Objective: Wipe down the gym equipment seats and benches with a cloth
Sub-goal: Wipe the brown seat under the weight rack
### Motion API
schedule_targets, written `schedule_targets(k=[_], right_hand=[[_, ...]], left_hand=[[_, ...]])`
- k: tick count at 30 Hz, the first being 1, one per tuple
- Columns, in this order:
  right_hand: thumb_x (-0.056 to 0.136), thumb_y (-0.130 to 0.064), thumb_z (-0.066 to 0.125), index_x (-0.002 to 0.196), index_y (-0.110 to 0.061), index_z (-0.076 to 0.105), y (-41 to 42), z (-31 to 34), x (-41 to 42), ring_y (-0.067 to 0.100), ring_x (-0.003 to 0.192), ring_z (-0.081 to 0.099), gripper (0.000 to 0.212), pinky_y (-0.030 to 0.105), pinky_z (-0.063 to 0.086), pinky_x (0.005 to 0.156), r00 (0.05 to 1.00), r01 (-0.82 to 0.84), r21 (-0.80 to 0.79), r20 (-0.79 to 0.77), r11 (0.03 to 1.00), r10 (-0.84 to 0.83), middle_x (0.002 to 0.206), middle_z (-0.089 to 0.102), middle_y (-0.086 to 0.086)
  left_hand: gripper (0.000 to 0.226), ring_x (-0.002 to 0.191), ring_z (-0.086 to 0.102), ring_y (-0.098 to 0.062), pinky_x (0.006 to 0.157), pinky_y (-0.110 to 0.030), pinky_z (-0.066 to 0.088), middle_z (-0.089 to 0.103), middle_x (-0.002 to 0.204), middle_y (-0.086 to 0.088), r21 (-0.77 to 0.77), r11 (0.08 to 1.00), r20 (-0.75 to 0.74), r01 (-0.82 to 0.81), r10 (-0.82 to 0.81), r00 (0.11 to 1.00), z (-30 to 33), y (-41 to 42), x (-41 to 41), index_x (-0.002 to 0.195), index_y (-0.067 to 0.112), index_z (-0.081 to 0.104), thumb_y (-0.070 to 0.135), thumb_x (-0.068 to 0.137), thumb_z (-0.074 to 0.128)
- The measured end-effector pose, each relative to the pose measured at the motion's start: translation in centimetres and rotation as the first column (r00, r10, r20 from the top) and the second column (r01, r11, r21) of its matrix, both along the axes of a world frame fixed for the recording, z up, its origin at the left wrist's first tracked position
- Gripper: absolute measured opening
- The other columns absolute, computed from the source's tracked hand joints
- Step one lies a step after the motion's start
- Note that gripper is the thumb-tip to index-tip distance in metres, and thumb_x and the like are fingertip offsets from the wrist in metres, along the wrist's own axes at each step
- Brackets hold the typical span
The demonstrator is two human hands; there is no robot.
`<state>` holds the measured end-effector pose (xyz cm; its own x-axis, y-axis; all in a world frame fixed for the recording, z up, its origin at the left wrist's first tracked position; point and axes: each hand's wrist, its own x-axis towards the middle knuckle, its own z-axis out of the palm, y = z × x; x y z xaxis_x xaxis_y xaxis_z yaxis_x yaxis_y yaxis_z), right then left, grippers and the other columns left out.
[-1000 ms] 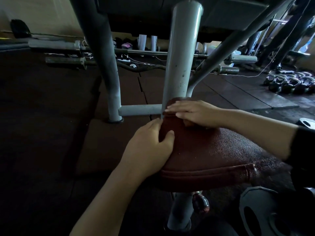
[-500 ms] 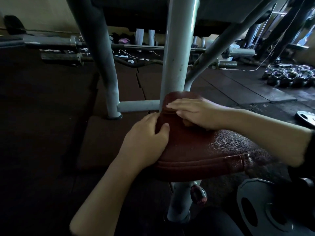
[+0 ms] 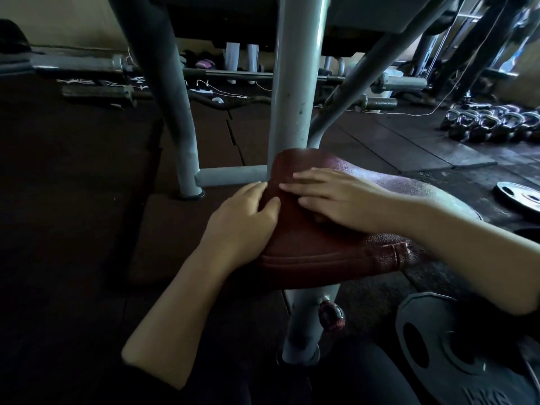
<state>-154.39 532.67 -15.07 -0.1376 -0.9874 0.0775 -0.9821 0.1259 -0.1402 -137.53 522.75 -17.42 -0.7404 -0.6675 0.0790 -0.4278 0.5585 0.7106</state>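
Seat pad (image 3: 330, 249), dark red-brown vinyl with a pebbled grain, sits on a grey steel post (image 3: 292, 83) in the middle of the view, low over the dark rubber floor tiles (image 3: 87, 200). Shape is roughly a saddle: narrow rounded nose at the far end, next to the post, widening toward the camera and to the right. Long axis runs from that nose back and rightward. Top surface tilts a little, nose end higher. A stitched seam runs along the near side wall, with a vertical seam at the near right corner. The right part of the top shows a damp-looking sheen.

Left hand (image 3: 245, 226) wraps the left edge of the pad, fingers curled over the side near the nose, thumb lying on the top surface. Right hand (image 3: 336, 200) lies flat on the top, fingers straight and close together, pointing left toward the nose. Something small and tan shows under its palm; cannot tell whether it is the cloth.

Frame tubes are painted grey, round in section, scuffed and chipped. A red-and-black adjustment knob (image 3: 331, 315) juts from the post below the pad. A dark weight plate (image 3: 455, 355) lies at lower right, a silver plate (image 3: 520, 197) on the floor at right, a cluster of shiny kettlebells (image 3: 491, 124) beyond it. Barbells (image 3: 87, 64) lie along the far wall.
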Motion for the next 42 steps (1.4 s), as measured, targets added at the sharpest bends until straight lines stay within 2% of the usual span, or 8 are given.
schedule_targets(k=[4,11,18,21,24,32,38,42], right_hand=[[0.096,-0.049,0.030,0.138,-0.049,0.035,4.2,0.7,-0.2,-0.001,0.139,0.023,0.042,0.017,0.012,0.113,0.999,0.035,-0.059,0.024,0.998,-0.033,0.149,0.033,-0.019],[0.100,-0.039,0.034,0.138,-0.025,0.047,0.7,0.2,1.7,0.014,0.137,0.033,0.043,0.027,0.021,0.111,0.955,0.289,-0.132,-0.033,0.948,-0.296,0.147,0.041,-0.005],[0.093,-0.043,0.035,0.122,-0.031,0.064,6.7,-1.7,3.8,0.007,0.122,0.052,0.042,0.030,0.038,0.107,0.987,0.154,-0.422,0.028,0.893,-0.157,0.127,0.060,-0.010],[0.093,-0.044,0.038,0.119,-0.038,0.063,6.9,-0.6,2.0,0.002,0.123,0.050,0.037,0.031,0.038,0.108,0.947,0.321,-0.394,0.113,0.861,-0.301,0.128,0.058,-0.017],[0.095,-0.043,0.040,0.125,-0.039,0.058,4.2,-0.1,2.6,0.006,0.131,0.041,0.035,0.029,0.034,0.106,0.913,0.392,-0.289,0.007,0.873,-0.408,0.138,0.050,-0.017],[0.096,-0.037,0.040,0.123,-0.026,0.063,7.2,-2.2,5.8,0.014,0.127,0.049,0.037,0.033,0.032,0.112,0.999,0.043,-0.435,0.006,0.899,-0.045,0.132,0.058,-0.005],[0.096,-0.043,0.039,0.127,-0.037,0.057,5.5,-0.1,2.0,0.007,0.134,0.039,0.036,0.032,0.031,0.112,0.935,0.351,-0.293,0.052,0.889,-0.351,0.139,0.049,-0.015],[0.098,-0.041,0.038,0.134,-0.034,0.050,2.8,-0.6,6.1,0.014,0.141,0.028,0.039,0.037,0.023,0.116,0.965,0.255,-0.220,-0.013,0.942,-0.264,0.150,0.036,-0.011]], left_hand=[[0.052,0.142,0.025,-0.008,0.113,-0.029,0.017,0.029,0.155,0.015,0.022,1.000,-0.017,-0.004,0.004,1.000,-0.1,0.1,0.2,0.148,0.031,0.034,0.045,0.099,0.037],[0.052,0.142,0.026,-0.010,0.113,-0.030,0.018,0.029,0.155,0.013,0.022,1.000,0.005,-0.004,0.004,1.000,0.0,0.0,0.0,0.148,0.029,0.034,0.043,0.099,0.037],[0.051,0.142,0.025,-0.007,0.113,-0.029,0.017,0.029,0.155,0.015,0.046,0.999,-0.029,-0.005,0.006,1.000,-0.1,0.3,0.2,0.148,0.030,0.034,0.042,0.099,0.038],[0.051,0.142,0.026,-0.008,0.112,-0.029,0.017,0.029,0.155,0.014,0.048,0.999,-0.029,0.000,0.001,1.000,-0.1,0.2,0.2,0.148,0.029,0.034,0.042,0.099,0.038],[0.051,0.141,0.029,-0.010,0.112,-0.030,0.019,0.031,0.154,0.013,0.063,0.998,-0.012,-0.011,0.012,1.000,0.0,0.0,0.0,0.148,0.029,0.035,0.042,0.098,0.038],[0.048,0.140,0.028,-0.006,0.109,-0.026,0.019,0.033,0.153,0.014,0.097,0.995,-0.068,-0.013,0.020,0.997,-0.1,0.2,0.2,0.147,0.030,0.038,0.038,0.099,0.039],[0.047,0.141,0.027,-0.007,0.111,-0.027,0.017,0.033,0.153,0.013,0.119,0.993,-0.078,-0.008,0.017,0.997,-0.2,0.1,0.1,0.146,0.030,0.038,0.037,0.100,0.037],[0.045,0.140,0.028,-0.006,0.110,-0.025,0.017,0.036,0.152,0.012,0.125,0.992,-0.085,-0.024,0.034,0.996,-0.2,0.0,0.0,0.145,0.028,0.042,0.037,0.101,0.034]])
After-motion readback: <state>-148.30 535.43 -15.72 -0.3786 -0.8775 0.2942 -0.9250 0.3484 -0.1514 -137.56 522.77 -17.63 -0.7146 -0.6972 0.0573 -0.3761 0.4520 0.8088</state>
